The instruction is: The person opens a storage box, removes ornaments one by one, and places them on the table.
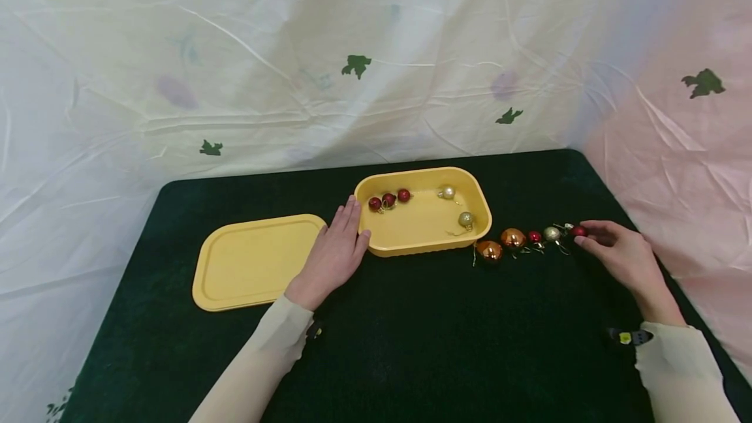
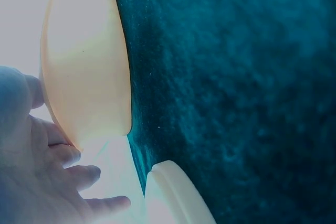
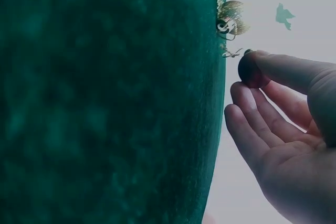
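Left of the box (image 1: 405,227), the lid (image 1: 252,263) lies flat on the dark green table (image 1: 435,338), its right edge partly covered by the left hand (image 1: 331,250). That hand sits between lid and box, fingers extended and grasping nothing, the fingertips touching the box's left side. Inside the box, three red balls (image 1: 389,200) cluster toward its left end; a silver ball (image 1: 449,192) and a gold ball (image 1: 466,219) lie toward its right end. Behind the box hangs a pale curtain (image 1: 411,51) with green leaf shapes. Right of the box a row leads away: an orange ball (image 1: 489,250) just beside its near corner, another orange ball (image 1: 513,238), a small red ball (image 1: 534,237) and a pale gold ball (image 1: 552,234), all standing between the box and the right hand (image 1: 628,260). At the row's far end from the box, that hand pinches a dark red ball (image 1: 579,231) between thumb and fingers.
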Available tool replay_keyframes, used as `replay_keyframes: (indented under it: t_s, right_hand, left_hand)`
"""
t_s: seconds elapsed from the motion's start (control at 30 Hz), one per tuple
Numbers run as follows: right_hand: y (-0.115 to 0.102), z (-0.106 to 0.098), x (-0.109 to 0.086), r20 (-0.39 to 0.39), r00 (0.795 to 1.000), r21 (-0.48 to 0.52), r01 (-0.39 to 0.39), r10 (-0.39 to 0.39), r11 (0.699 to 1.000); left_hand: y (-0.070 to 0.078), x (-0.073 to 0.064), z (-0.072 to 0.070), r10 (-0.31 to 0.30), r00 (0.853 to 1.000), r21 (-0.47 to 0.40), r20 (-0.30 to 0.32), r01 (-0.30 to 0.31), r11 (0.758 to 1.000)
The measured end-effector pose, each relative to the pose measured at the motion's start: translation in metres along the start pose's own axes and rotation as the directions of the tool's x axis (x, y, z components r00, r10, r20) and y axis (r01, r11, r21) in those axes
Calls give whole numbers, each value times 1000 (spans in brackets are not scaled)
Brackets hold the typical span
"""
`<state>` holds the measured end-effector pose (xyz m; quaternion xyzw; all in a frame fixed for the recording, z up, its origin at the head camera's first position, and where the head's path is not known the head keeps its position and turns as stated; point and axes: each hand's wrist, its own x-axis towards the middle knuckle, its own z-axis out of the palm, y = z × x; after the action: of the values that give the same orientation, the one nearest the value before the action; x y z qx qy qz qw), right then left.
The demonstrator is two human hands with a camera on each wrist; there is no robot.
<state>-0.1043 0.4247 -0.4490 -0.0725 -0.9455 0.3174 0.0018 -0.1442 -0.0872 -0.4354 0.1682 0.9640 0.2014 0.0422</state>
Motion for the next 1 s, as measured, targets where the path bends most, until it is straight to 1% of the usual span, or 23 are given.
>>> replay_keyframes:
  t_s: [0.13, 0.6, 0.73, 1.0]
  right_hand:
    - [2, 0, 2, 22, 1000, -14, 1, -1, 1000]
    - [9, -1, 11, 56, 998, -100, 45, -39, 994]
    - [9, -1, 13, 64, 997, -111, 57, -50, 992]
    - [5, -2, 13, 91, 995, -117, 46, -35, 992]
  left_hand:
    - [0, 0, 0, 5, 1000, -3, -2, -5, 1000]
    - [0, 0, -1, 11, 1000, -2, -2, -11, 1000]
    - [0, 1, -1, 11, 1000, 3, -1, -11, 1000]
    - [1, 0, -2, 8, 1000, 8, 2, -8, 1000]
